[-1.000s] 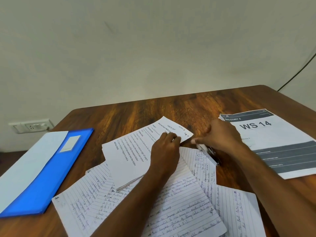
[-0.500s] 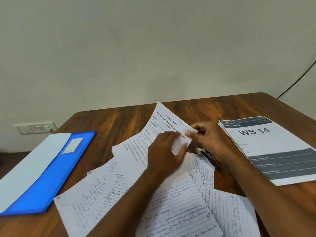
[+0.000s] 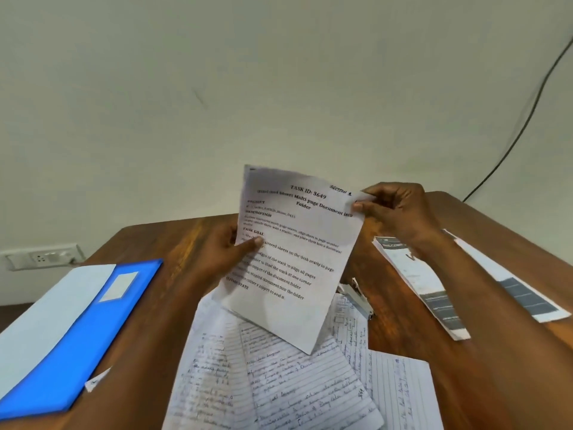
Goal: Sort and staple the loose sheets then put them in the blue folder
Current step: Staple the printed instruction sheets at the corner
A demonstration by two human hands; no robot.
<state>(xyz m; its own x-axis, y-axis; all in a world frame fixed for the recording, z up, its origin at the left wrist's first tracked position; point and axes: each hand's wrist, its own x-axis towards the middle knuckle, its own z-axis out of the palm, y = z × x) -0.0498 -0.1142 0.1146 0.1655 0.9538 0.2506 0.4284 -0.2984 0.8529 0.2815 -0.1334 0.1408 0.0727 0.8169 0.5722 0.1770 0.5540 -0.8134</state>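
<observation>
The printed task sheet [image 3: 297, 259] hung upright above the handwritten lined sheets [image 3: 279, 383], our left hand [image 3: 223, 252] pinching its side edge, our right hand [image 3: 397, 209] its top corner. Held so lightly, it could slip or crease. The stapler [image 3: 356, 297] lay beside the lined sheets, the blue folder [image 3: 77, 336] well left of them.

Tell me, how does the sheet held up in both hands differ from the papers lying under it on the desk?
The printed sheet carries typed text on plain paper; the handwritten sheets are ruled and covered in pen writing. The printed sheet is lifted off the table, pinched by the left hand and right hand; the handwritten sheets lie flat, overlapping loosely. Both are white paper.
</observation>
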